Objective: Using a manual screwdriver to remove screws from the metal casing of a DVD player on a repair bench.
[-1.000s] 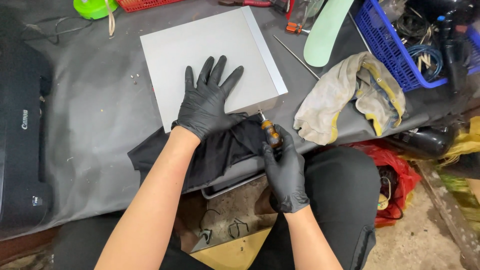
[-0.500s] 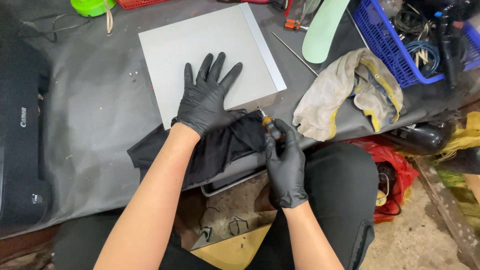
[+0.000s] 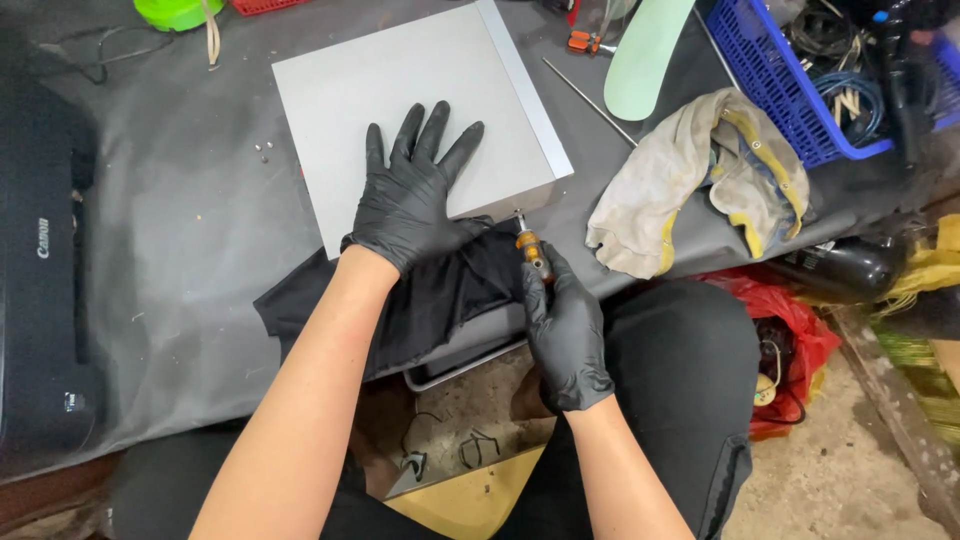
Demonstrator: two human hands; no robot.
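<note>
A flat grey metal box lies on the dark table cover. My left hand, in a black glove, presses flat on the near part of its top with fingers spread. My right hand, also gloved, grips a small screwdriver with an orange and black handle. Its tip meets the near right edge of the box. A black cloth lies under the box's near edge and hangs over the table front.
A dirty beige rag lies right of the box. A blue basket of cables stands at the far right. A black printer sits at the left. Two small screws lie left of the box. A thin metal rod and a pale green blade lie behind.
Both hands and the screwdriver keep the same hold against the box. The view has shifted only slightly.
</note>
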